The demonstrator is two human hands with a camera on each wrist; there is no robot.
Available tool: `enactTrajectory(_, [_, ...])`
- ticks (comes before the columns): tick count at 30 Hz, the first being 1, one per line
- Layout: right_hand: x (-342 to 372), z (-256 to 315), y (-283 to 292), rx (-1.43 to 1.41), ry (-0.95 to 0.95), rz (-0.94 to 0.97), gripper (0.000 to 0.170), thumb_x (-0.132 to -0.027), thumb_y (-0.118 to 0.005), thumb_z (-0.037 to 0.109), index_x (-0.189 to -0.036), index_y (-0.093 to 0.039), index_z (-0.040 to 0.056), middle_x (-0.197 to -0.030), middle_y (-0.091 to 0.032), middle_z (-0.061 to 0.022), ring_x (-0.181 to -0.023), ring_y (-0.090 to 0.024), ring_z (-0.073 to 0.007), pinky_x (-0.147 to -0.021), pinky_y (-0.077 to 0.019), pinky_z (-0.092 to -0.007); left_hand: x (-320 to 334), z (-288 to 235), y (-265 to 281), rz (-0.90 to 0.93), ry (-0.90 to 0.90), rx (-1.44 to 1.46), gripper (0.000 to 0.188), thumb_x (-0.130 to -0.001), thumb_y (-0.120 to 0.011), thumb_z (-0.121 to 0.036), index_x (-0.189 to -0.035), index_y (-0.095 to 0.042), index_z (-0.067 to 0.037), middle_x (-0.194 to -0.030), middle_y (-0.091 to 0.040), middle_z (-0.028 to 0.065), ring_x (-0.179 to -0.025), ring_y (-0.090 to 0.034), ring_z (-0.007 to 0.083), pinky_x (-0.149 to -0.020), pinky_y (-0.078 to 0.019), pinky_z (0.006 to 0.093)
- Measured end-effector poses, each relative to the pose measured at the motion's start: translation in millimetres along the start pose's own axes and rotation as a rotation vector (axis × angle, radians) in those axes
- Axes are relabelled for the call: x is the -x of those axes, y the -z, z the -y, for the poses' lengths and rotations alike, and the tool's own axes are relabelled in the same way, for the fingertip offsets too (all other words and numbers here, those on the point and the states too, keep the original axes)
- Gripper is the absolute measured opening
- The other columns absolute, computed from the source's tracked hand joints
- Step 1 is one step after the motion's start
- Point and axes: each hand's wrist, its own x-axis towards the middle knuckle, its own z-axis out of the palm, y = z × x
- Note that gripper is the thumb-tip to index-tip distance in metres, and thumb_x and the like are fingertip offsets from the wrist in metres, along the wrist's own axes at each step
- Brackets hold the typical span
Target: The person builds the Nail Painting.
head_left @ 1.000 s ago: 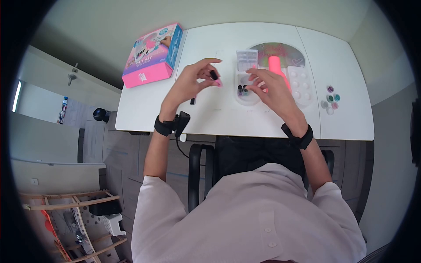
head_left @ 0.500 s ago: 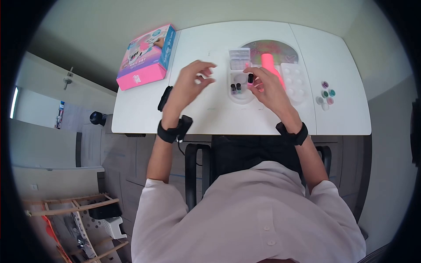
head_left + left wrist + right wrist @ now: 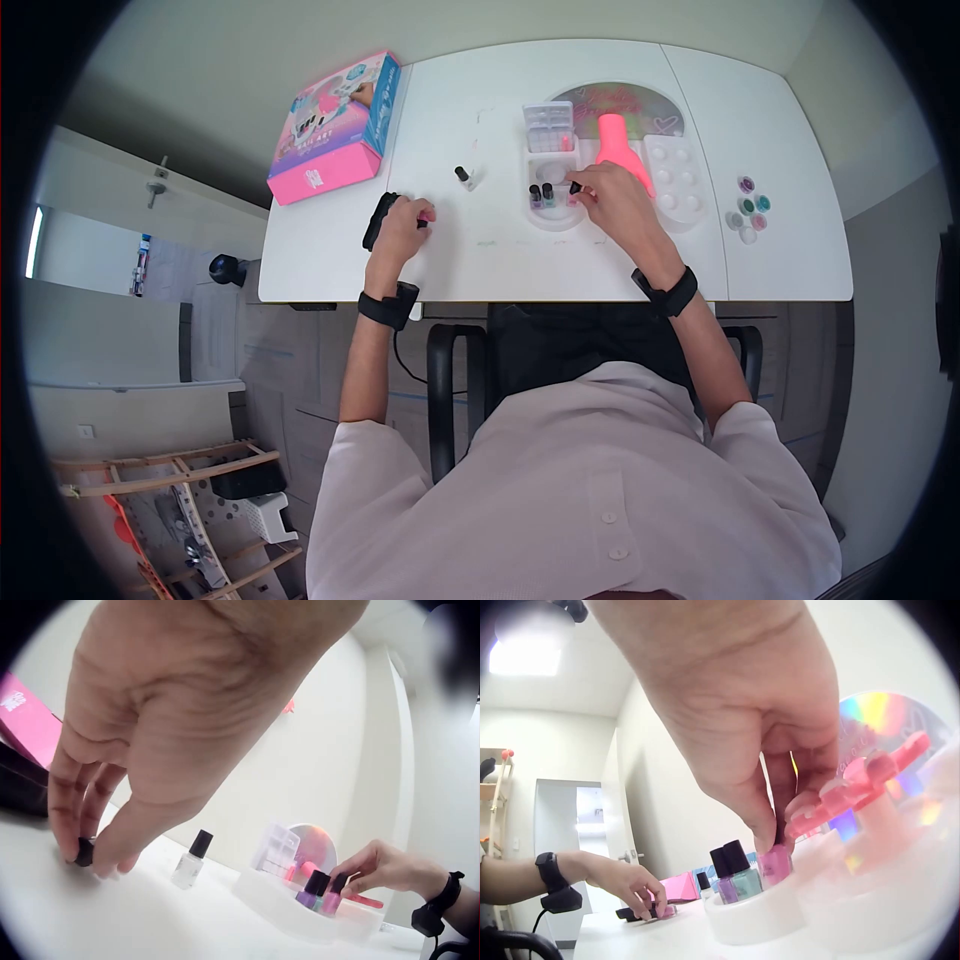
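The right hand [image 3: 620,205] pinches the black cap of a pink polish bottle [image 3: 775,864] at the front of the white tray [image 3: 754,919]. Beside it in the tray stand a purple bottle [image 3: 727,889] and a teal bottle [image 3: 746,881], both black-capped. At the table's left, the left hand [image 3: 402,232] pinches a small black-capped bottle [image 3: 85,852] low over the tabletop, its body largely hidden by the fingers; pink shows beside them in the head view. A clear bottle with a black cap [image 3: 189,862] stands between the hands.
A pink hand-shaped form [image 3: 616,145] lies on the tray before an iridescent oval panel [image 3: 640,97]. Small glitter pots [image 3: 747,206] are at the right. A colourful box [image 3: 335,130] stands back left, with a black object [image 3: 378,222] near the left hand.
The left hand has moved down to the tabletop and now grips a bottle. The right hand has lowered the pink bottle into the tray. The clear bottle has come into view.
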Motion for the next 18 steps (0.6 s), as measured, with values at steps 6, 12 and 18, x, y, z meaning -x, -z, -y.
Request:
enactTrajectory(6, [-2, -2, 0, 0.028, 0.033, 0.015, 0.027, -0.076, -0.073, -0.006, -0.101, -0.080, 0.0019, -0.090, -0.073, -0.0132, -0.090, -0.069, -0.0334, -0.074, -0.0550, -0.0466, 1, -26, 24, -0.110, -0.008, 0.113, 0.026, -0.081, -0.075, 0.003, -0.107, -0.072, 0.000, -0.088, -0.074, 0.0137, -0.075, -0.068, 0.0233, -0.073, -0.0552, 0.0336])
enactTrajectory(12, [-2, 8, 21, -0.075, -0.012, -0.030, 0.027, -0.079, -0.072, -0.006, -0.105, -0.077, 0.0007, -0.096, -0.073, -0.0136, -0.089, -0.070, -0.0339, -0.077, -0.0557, -0.0444, 7, -77, 52, -0.173, -0.051, 0.125, 0.023, -0.086, -0.077, -0.001, -0.108, -0.074, 0.001, -0.082, -0.073, 0.0152, -0.075, -0.073, 0.0258, -0.073, -0.0575, 0.0342])
enactTrajectory(18, [-3, 6, 42, -0.122, -0.032, -0.141, 0.028, -0.085, -0.073, -0.005, -0.112, -0.074, -0.0003, -0.100, -0.072, -0.0148, -0.091, -0.072, -0.0327, -0.080, -0.0574, -0.0412, 3, -143, 66, -0.078, -0.383, 0.497, 0.016, -0.096, -0.071, 0.001, -0.111, -0.074, 0.002, -0.097, -0.071, 0.0088, -0.087, -0.069, 0.0176, -0.081, -0.0557, 0.0292])
